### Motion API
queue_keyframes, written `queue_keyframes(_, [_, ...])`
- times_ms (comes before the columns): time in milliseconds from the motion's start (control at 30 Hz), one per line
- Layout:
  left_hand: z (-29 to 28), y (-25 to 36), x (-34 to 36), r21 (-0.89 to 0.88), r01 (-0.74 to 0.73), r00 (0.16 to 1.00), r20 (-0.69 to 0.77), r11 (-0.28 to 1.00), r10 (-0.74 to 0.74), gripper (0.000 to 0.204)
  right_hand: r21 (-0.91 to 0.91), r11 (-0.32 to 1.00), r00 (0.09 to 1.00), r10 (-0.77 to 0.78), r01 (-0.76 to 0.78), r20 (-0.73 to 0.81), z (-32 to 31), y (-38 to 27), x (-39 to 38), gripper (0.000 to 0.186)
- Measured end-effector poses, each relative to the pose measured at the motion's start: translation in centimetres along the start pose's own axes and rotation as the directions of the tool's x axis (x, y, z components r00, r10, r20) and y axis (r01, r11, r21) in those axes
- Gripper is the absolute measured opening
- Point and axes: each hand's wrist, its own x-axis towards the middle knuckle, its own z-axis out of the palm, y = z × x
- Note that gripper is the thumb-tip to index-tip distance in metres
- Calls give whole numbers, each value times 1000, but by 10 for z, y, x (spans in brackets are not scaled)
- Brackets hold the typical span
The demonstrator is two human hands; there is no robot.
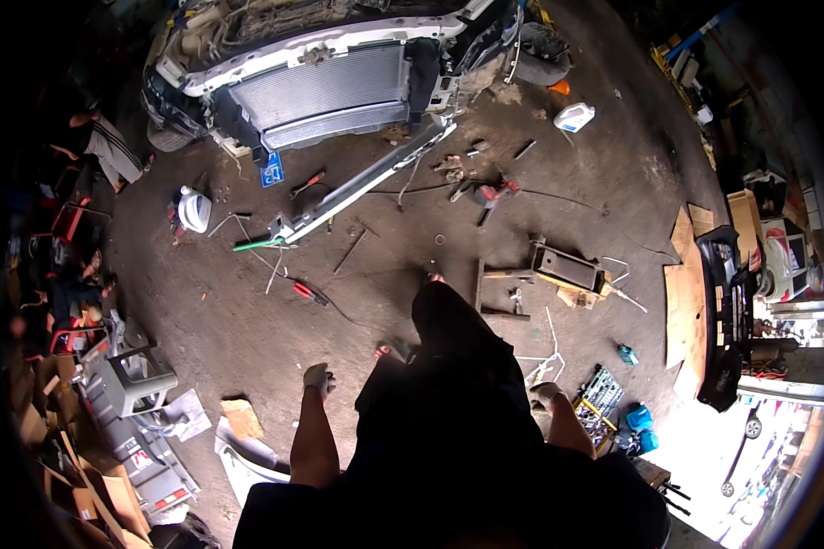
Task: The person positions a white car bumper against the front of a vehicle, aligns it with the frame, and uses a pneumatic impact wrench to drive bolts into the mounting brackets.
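Observation:
My left hand [318, 379], in a grey glove, hangs beside my leg above the bare floor, its fingers loosely bent and apart with nothing visible in them. My right hand [546, 395], also gloved, hangs at my other side near an open tool case [601, 392], its fingers loosely open and partly shadowed. Ahead of my feet stands a vehicle front with an exposed radiator [316, 87]. A long white bar [364, 178] lies slanting before it, with red-handled pliers [307, 291], a red power tool [499, 192] and a metal stand [558, 265] on the floor nearby.
A person [114, 151] crouches at the far left. Cardboard and grey panels [128, 439] pile at the lower left. A black bumper [719, 311] lies beside flattened cardboard [682, 302] at right. Loose rods, cables and white jugs [572, 116] are scattered over the floor.

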Motion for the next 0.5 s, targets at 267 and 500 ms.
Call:
queue_keyframes(267, [1,102,12,63,-157,956,-242,986,168,20,579,709,888,-455,403,-61,65,-232,110,27])
queue_keyframes(500, [117,189,88,283,-524,791,-188,803,582,13,490,717,726,-651,495,219,248,-497,40,23])
